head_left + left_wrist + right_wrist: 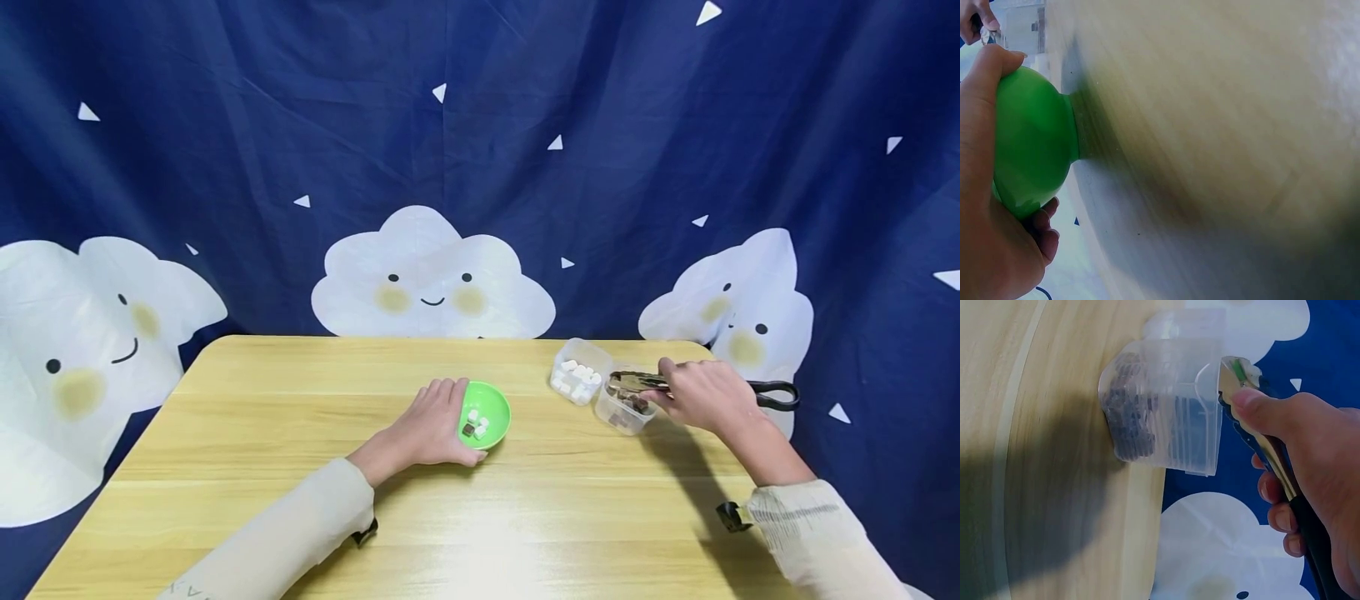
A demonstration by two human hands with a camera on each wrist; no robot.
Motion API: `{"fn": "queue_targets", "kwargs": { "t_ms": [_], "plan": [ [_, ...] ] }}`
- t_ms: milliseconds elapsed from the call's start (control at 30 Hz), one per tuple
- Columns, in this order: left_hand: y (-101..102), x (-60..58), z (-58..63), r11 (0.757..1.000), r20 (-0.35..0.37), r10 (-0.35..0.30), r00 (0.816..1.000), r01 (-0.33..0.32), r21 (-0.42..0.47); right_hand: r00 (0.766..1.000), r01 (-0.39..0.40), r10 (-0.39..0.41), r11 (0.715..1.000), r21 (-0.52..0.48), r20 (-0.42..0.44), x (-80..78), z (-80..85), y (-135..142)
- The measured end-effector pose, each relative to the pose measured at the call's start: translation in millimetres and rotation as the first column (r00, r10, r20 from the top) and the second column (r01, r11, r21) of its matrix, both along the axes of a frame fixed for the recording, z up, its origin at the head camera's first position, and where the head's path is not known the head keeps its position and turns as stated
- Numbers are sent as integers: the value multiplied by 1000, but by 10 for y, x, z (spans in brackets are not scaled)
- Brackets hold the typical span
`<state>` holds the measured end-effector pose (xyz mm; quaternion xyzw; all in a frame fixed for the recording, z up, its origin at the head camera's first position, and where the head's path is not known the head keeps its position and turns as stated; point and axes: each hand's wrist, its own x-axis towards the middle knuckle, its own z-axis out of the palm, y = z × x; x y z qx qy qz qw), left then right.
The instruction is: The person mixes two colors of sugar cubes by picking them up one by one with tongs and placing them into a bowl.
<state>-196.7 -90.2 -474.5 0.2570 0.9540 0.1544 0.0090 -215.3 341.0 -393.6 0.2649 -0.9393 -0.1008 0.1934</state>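
Observation:
My left hand grips the rim and side of a green bowl standing on the table. Inside the bowl lie several small white pieces and a dark brown cube. My right hand holds metal tongs with black handles. The tongs' tips are over a clear plastic container of dark brown pieces. Whether the tips hold a piece, I cannot tell. Right behind it, to the left, another clear container has white marshmallow-like pieces in it.
Both containers stand near the far right part of the wooden table. A dark blue curtain with white clouds and triangles hangs just behind the table's far edge. The right arm casts a shadow on the table.

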Motion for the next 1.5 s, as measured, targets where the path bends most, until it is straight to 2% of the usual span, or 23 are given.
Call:
{"fn": "queue_targets", "kwargs": {
  "t_ms": [400, 633, 1133, 1500],
  "plan": [
    [-1, 13, 15, 1000, 12, 2, 1000, -2, -9, 996, -43, 39, 998, -49, -82, 7, -32, 34],
    [-10, 11, 10, 1000, -4, -5, 1000, 5, -2, 988, -82, 71, 994, -76, -139, -9, -41, 28],
    [7, 13, 20, 1000, -4, -5, 1000, 5, 12, 966, -174, 148, 979, -110, -213, -67, -67, -143],
    [4, 4, 9, 1000, -19, -4, 1000, 4, 12, 966, -154, 127, 982, -109, -227, -57, -79, -284]
  ]
}}
